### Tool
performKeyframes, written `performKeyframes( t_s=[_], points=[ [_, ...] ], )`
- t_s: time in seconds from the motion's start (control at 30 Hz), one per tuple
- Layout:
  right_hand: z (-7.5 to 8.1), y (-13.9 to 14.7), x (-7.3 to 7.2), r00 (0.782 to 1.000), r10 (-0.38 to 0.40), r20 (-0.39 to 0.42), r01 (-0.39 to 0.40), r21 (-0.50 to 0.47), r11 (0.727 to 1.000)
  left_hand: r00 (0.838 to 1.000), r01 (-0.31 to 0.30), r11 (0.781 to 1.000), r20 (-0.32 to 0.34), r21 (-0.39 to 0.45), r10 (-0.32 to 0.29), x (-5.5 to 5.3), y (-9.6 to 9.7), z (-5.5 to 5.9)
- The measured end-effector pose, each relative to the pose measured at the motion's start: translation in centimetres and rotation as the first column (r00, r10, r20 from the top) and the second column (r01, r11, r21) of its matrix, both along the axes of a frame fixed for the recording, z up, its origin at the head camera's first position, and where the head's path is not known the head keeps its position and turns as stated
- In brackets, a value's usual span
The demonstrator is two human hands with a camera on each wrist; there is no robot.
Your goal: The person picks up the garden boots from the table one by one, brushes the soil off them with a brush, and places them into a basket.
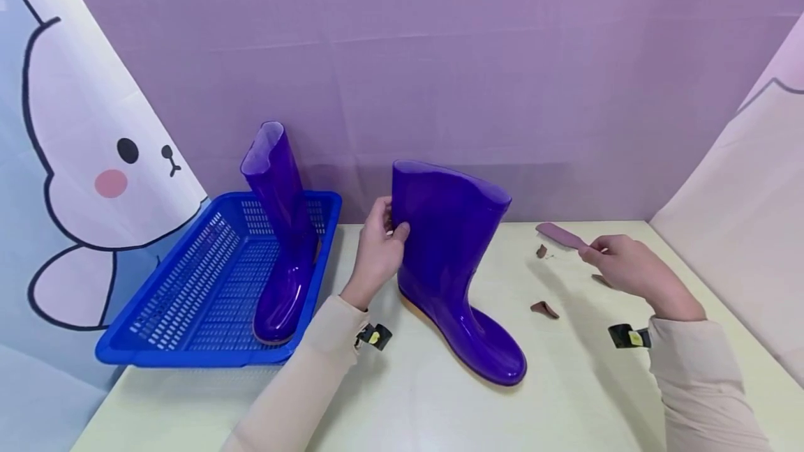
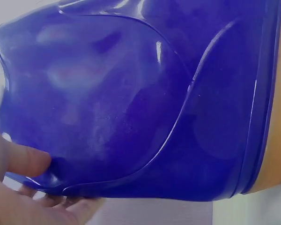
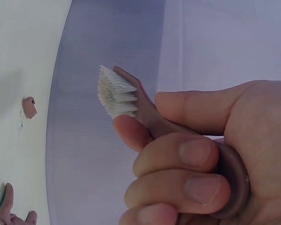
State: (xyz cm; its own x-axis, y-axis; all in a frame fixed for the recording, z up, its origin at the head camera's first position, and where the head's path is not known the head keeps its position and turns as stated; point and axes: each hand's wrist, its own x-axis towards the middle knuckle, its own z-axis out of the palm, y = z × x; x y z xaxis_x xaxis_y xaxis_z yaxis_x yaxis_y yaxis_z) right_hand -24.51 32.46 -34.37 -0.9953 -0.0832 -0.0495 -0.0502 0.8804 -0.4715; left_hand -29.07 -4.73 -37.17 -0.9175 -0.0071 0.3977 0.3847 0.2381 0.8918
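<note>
A purple rain boot [image 1: 440, 250] with a tan sole stands upright on the table, toe pointing to the lower right. My left hand [image 1: 380, 246] grips the back of its shaft, thumb [image 2: 30, 160] on the near side and fingers behind. In the left wrist view the boot's glossy side [image 2: 107, 108] fills most of the picture. To the right of the boot, my right hand [image 1: 628, 270] holds a mauve-brown brush [image 1: 560, 236] above the table. White bristles [image 3: 114, 93] show at its head in the right wrist view, and my fingers curl round the handle.
A blue plastic basket [image 1: 188, 357] on the left holds another purple boot [image 1: 285, 264], upright with its shaft above the rim. Several brown curled scraps lie on the pale table, including one scrap [image 1: 544, 309] right of the boot. A purple cloth [image 1: 440, 54] hangs behind.
</note>
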Motion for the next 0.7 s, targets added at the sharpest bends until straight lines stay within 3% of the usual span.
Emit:
performKeyframes(
  t_s=[0.23, 0.4, 0.5, 0.6, 0.7],
  points=[
    [0.0, 0.1, 0.2, 1.0, -0.004, -0.004, 0.004, 0.002, 1.0, 0.998, -0.054, 0.995, 0.022, -0.08, 0.056, 0.6, 0.4, -0.2],
    [0.1, 0.0, 0.3, 1.0, -0.01, 0.0, 0.01, -0.005, 1.0, 1.0, -0.024, 0.998, -0.011, -0.058, 0.023, 1.3, 1.0, -0.1],
    [0.1, 0.1, 0.4, 1.0, -0.011, -0.002, 0.011, -0.002, 1.0, 0.999, -0.025, 0.996, -0.028, -0.087, 0.023, 1.9, 1.6, -0.2],
    [0.1, 0.2, 0.4, 1.0, -0.01, -0.003, 0.01, 0.002, 1.0, 0.995, -0.088, 0.976, -0.056, -0.199, 0.079, 2.6, 2.5, -0.7],
    [0.1, 0.3, 0.4, 1.0, -0.012, 0.002, 0.012, 0.004, 1.0, 0.984, -0.16, 0.933, -0.123, -0.321, 0.127, 3.0, 3.4, -1.4]
  ],
)
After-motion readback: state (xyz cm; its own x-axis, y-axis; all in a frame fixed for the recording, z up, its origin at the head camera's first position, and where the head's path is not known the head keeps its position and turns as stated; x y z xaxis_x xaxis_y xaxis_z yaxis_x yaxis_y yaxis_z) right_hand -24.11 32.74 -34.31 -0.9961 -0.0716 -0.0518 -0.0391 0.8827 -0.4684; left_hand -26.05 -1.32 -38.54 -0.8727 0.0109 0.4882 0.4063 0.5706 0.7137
